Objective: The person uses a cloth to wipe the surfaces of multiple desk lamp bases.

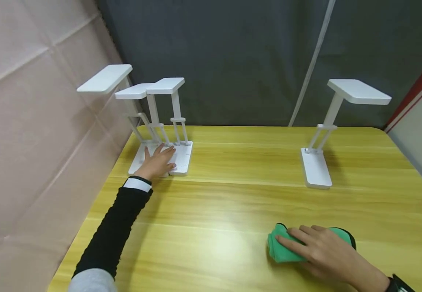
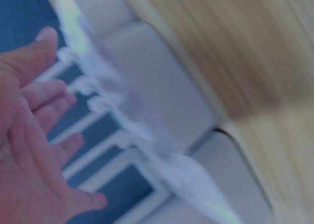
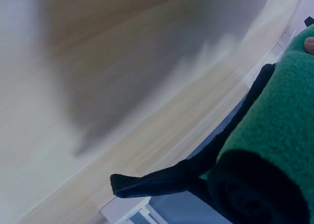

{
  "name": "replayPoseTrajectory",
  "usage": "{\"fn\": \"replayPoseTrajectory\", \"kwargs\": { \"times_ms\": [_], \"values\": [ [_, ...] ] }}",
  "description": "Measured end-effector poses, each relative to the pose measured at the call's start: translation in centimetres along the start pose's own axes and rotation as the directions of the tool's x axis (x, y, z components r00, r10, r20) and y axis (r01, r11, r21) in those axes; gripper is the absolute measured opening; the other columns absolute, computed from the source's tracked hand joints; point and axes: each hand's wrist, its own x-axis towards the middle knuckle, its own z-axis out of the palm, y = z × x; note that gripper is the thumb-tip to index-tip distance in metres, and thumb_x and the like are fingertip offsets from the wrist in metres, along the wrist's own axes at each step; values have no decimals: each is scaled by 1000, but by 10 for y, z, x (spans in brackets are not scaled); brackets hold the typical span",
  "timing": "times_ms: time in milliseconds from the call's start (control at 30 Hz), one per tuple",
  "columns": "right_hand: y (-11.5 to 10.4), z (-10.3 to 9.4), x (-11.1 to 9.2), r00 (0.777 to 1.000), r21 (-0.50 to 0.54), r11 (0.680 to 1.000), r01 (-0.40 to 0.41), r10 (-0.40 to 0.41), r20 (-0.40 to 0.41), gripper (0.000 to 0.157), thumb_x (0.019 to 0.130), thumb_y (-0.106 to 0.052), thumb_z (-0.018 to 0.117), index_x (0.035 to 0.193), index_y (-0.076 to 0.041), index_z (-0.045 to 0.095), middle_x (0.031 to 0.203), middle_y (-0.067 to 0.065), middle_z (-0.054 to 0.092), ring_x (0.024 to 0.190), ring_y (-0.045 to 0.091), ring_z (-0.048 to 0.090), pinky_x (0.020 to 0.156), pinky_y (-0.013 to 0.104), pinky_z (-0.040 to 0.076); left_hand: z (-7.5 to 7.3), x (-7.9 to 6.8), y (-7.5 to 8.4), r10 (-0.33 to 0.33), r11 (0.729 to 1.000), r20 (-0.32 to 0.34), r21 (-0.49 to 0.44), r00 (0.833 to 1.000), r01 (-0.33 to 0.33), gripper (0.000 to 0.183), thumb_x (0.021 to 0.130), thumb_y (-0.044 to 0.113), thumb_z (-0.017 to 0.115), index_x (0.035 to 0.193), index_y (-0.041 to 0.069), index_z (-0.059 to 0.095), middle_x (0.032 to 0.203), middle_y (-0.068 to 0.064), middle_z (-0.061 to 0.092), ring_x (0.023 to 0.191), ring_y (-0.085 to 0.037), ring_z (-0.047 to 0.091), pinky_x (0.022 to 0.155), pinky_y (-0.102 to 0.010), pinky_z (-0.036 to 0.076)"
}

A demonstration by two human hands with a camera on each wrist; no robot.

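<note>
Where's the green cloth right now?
In the head view, the green cloth is at the lower right, in the person's right grip, nearer the camera than the lone white stand.

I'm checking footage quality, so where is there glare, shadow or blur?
Head: glare on the table, shadow beside the black sleeve; left wrist: lamps blurred, bluish cast; right wrist: broad soft shadow across the table, cloth texture clearer.

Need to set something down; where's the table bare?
Free: the yellow wood-grain table between three clustered white flat-topped stands and the lone white stand, and left of the bundled green cloth. Crowded: around those three.
</note>
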Motion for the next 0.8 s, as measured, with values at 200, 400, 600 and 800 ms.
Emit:
{"fn": "replayPoseTrajectory", "kwargs": {
  "times_ms": [200, 400, 600, 800],
  "values": [
    [-3, 7, 10, 1000, -3, 1000, 15, -15, -22, 55, 103, -39, 20, 122, -13, 64, 100, 4, 63, 70, 15, 60, 53, 27, 50, 13, 13, -23, 75, 992, 71, -107, 995, -67, 73, 93, 39, 60, 151, 11, 27, 156, -7, 24, 144, -31, 1, 102, -68, -11],
    [-4, 10, 20, 1000, 17, 1000, 11, -11, 19, 53, 102, -39, 22, 127, -14, 61, 101, 3, 62, 70, 14, 57, 52, 26, 47, 11, 7, -16, 57, 992, 41, -114, 998, -52, 72, 89, 42, 64, 148, 13, 35, 152, -5, 31, 145, -28, 4, 101, -70, -12],
    [3, 10, 23, 999, 25, 1000, 11, -13, 46, 43, 97, -40, 49, 131, -14, 58, 104, 5, 62, 72, 16, 59, 52, 27, 49, 18, 2, 15, 118, 991, -41, -52, 992, -120, 73, 85, 50, 65, 143, 12, 45, 146, -5, 41, 143, -27, 18, 99, -74, -5],
    [6, 13, 25, 1000, 14, 1000, 19, -19, 8, 53, 102, -37, 21, 127, -14, 62, 101, 5, 62, 69, 16, 57, 50, 28, 48, 31, -5, 56, 195, 981, -72, 26, 978, -193, 73, 83, 55, 64, 141, 13, 48, 144, -3, 45, 141, -24, 23, 100, -74, 0]
  ]
}}
